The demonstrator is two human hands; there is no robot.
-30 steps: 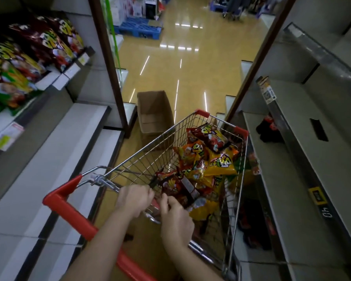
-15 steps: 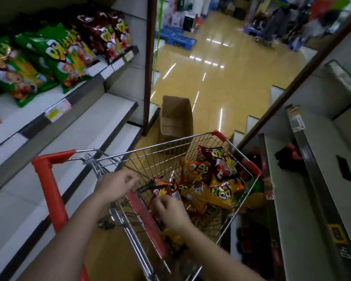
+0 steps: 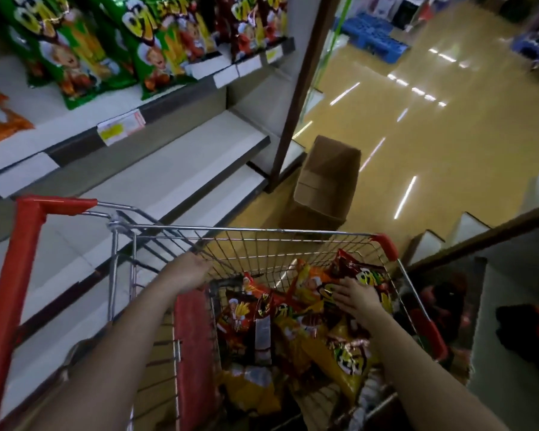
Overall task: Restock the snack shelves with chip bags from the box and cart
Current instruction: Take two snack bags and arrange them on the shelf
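Chip bags: glossy red, orange and yellow foil chip bags [image 3: 293,325] heaped inside the silver wire shopping cart [image 3: 262,244], at 6 o'clock in view.
Long axis: the top dark-red bag [image 3: 364,275] lies flat, running from 7 to 1 o'clock.
Right grip: right hand [image 3: 357,298] rests on the bags, fingers spread and straight.
Left grip: left hand [image 3: 189,272] curls over the cart's wire.
Box: brown cardboard box [image 3: 325,181] on the floor at 12 o'clock.
Shelf: green bags [image 3: 75,54] at 10 o'clock.

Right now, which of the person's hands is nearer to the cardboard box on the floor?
Left. The left hand grips the cart rim nearest the cardboard box; the right hand rests on chip bags farther back.
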